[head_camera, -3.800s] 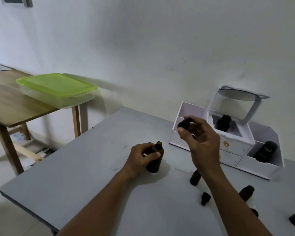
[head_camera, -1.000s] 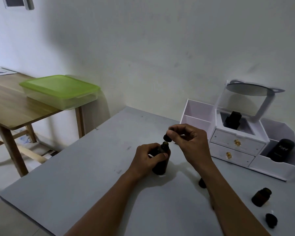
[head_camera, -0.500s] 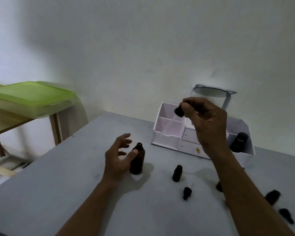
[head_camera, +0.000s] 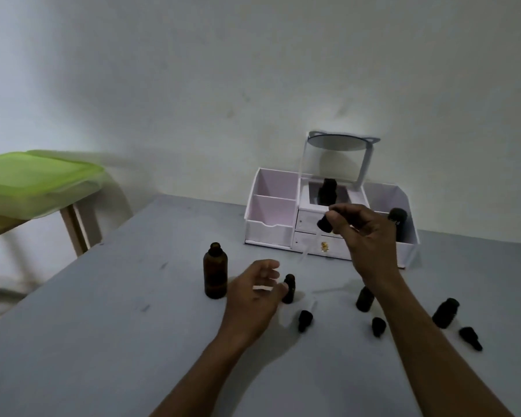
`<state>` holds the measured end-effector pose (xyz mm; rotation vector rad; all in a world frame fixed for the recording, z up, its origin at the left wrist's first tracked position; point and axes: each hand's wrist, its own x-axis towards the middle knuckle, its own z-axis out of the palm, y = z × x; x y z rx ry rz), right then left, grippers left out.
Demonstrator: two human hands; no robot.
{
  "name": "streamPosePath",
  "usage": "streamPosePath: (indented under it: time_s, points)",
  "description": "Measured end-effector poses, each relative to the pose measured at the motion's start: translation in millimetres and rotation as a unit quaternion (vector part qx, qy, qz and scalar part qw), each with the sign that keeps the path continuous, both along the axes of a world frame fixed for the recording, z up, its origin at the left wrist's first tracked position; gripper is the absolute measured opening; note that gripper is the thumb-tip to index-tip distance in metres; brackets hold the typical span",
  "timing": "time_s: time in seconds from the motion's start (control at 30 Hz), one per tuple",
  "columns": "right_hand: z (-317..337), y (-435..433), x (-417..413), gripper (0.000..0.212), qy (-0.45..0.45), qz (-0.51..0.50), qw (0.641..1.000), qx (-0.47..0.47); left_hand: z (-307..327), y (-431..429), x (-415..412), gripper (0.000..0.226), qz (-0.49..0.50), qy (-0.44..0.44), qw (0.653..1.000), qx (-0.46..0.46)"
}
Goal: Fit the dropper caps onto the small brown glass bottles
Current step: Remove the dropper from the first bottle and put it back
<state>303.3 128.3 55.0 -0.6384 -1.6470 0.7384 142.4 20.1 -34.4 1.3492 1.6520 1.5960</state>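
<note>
While the right hand (head_camera: 364, 236) pinches a dropper cap (head_camera: 325, 223) by its black bulb above the table (head_camera: 103, 341), its glass pipette hanging down before the white organiser (head_camera: 269, 233), none of the bottles on the table looks capped yet; the left hand (head_camera: 253, 293) holds nothing, fingers loose and parted, thumb just beside a small brown bottle (head_camera: 288, 288) that stands open-necked; a taller brown bottle (head_camera: 215, 275) stands uncapped farther left; a second small bottle (head_camera: 365, 299) stands by the right forearm and a third small bottle (head_camera: 445, 313) beyond it; loose caps (head_camera: 305, 320) lie between them; I judge nearly all the fitting is left.
</note>
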Motion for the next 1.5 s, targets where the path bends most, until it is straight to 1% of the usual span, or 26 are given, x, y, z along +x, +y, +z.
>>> streamPosePath:
  time_s: [0.1,0.17,0.23,0.33,0.43,0.53,0.7,1.1,1.2,1.3,1.43,1.5]
  points:
    - [-12,2,-1,0.010,0.000,-0.004,1.000,-0.013,-12,24,4,0.052,-0.017,0.017,0.998,-0.058]
    - [-20,2,-2,0.010,0.002,0.000,1.000,-0.019,-18,33,3,0.059,-0.021,0.043,0.996,-0.071]
    - [-25,3,-4,0.010,0.002,0.002,1.000,-0.019,-22,35,1,0.062,-0.027,0.063,0.995,-0.076]
    - [-29,4,-7,0.009,-0.001,0.008,1.000,-0.026,-26,37,-1,0.054,-0.024,0.086,0.993,-0.078]
    - [-32,5,-9,0.011,-0.015,0.005,1.000,-0.023,-26,37,1,0.036,-0.024,0.100,0.992,-0.067]
    - [-34,5,-9,0.012,-0.027,-0.002,0.999,-0.030,-25,36,1,0.029,-0.025,0.098,0.993,-0.061]
    - [-37,7,-13,0.011,-0.046,-0.010,0.998,-0.029,-23,37,0,0.031,-0.027,0.083,0.994,-0.069]
    - [-40,7,-14,0.008,-0.063,-0.014,0.998,-0.007,-26,40,0,0.032,-0.021,0.109,0.992,-0.060]
    - [-42,8,-16,0.002,-0.070,-0.030,0.997,0.005,-27,40,0,0.032,-0.026,0.101,0.993,-0.056]
    - [-43,9,-15,0.005,-0.079,-0.038,0.996,0.017,-28,40,0,0.032,-0.025,0.103,0.993,-0.055]
    - [-44,9,-15,0.004,-0.072,-0.040,0.996,0.028,-27,40,0,0.032,-0.024,0.101,0.993,-0.054]
    - [-43,10,-15,0.004,-0.066,-0.038,0.997,0.020,-27,39,0,0.030,-0.024,0.103,0.993,-0.053]
